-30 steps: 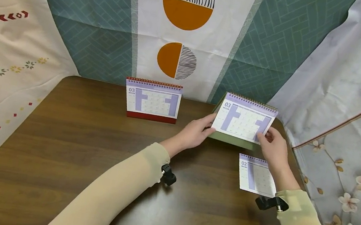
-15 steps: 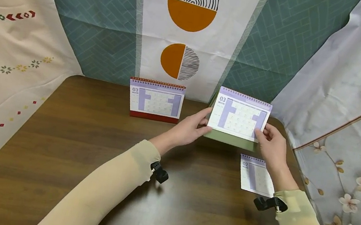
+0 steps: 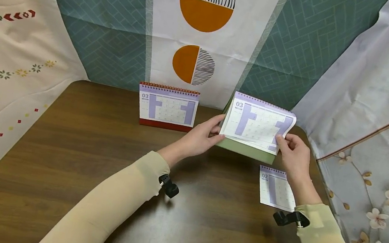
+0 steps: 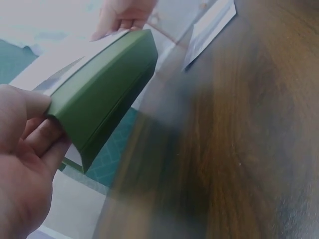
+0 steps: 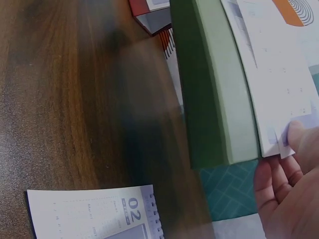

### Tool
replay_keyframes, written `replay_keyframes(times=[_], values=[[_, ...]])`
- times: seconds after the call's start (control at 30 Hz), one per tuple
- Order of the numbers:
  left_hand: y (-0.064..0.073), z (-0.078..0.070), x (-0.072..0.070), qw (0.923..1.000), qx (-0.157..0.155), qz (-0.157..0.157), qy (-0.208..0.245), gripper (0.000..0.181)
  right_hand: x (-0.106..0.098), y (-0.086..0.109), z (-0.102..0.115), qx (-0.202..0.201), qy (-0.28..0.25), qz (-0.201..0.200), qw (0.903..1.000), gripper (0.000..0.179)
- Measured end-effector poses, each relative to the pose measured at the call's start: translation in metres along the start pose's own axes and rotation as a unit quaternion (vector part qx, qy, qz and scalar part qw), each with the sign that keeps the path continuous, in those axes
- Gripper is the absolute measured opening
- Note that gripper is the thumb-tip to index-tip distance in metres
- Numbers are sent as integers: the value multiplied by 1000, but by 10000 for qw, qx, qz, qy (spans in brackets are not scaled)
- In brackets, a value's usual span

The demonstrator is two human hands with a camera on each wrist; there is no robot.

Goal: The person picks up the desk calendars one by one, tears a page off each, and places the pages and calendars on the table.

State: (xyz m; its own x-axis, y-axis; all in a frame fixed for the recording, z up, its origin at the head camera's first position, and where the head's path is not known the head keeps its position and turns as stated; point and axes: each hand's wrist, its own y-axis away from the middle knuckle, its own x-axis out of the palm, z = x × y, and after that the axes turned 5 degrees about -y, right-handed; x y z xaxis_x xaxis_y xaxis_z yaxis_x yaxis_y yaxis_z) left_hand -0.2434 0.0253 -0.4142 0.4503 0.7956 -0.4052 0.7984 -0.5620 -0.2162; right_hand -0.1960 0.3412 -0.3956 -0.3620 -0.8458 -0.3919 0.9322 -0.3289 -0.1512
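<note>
A green desk calendar (image 3: 246, 149) showing page 03 is held tilted above the table's back right. My left hand (image 3: 202, 140) grips its left edge; in the left wrist view the thumb lies on the front and fingers reach inside the green stand (image 4: 107, 84). With thumb and fingers, my right hand (image 3: 294, 156) pinches the lower right corner of the top page (image 3: 259, 122). That page bows away from the sheets beneath, its right side curling. A loose 02 page (image 3: 276, 189) lies on the table below my right hand, partly covered by it in the head view.
A red desk calendar (image 3: 167, 107), also showing 03, stands at the back of the brown wooden table (image 3: 74, 154). Behind hangs a green and white cloth (image 3: 111, 22). A floral cloth (image 3: 384, 206) borders the right side, a cream cloth (image 3: 8, 41) the left.
The green calendar has shifted slightly left and been lifted, with both hands on it. Its top page, flat before, now bends and lifts at the right corner.
</note>
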Motion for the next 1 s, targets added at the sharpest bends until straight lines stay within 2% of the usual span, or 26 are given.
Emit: replay_keyframes(times=[0.17, 0.3, 0.4, 0.47, 0.53, 0.6, 0.67, 0.73, 0.83, 0.93, 1.0], values=[[0, 0, 1, 9996, -74, -205, 201, 66, 5, -1, 0, -190, -685, -222, 9972, 33], [0, -1, 0, 9990, -129, -391, 200, 66, 6, -3, -1, -299, -679, -193, 9971, 30], [0, -1, -1, 9986, -160, -456, 227, 65, 5, -5, -1, -382, -700, 47, 9968, 37], [0, -1, -2, 9984, -174, -474, 265, 65, 2, -5, -2, -550, -650, 372, 9957, 51], [0, 0, -3, 9982, -179, -494, 282, 64, -2, -4, -3, -801, -356, 804, 9929, 69], [-1, 1, -4, 9982, -178, -506, 274, 63, -5, -3, -5, -1154, 47, 1194, 9861, 82], [-1, 1, -5, 9983, -158, -507, 242, 62, -5, -3, -6, -1516, 429, 1380, 9778, 88], [-2, 2, -5, 9984, -154, -498, 234, 62, -4, -3, -8, -1835, 729, 1343, 9711, 87], [-2, 3, -4, 9982, -185, -501, 258, 62, -2, -3, -11, -2240, 1155, 1115, 9613, 76], [-3, 5, -5, 9978, -263, -515, 321, 62, -3, -4, -15, -2825, 1780, 820, 9390, 66], [-3, 5, -5, 9976, -300, -527, 348, 62, -3, -5, -17, -3354, 2177, 647, 9143, 64]])
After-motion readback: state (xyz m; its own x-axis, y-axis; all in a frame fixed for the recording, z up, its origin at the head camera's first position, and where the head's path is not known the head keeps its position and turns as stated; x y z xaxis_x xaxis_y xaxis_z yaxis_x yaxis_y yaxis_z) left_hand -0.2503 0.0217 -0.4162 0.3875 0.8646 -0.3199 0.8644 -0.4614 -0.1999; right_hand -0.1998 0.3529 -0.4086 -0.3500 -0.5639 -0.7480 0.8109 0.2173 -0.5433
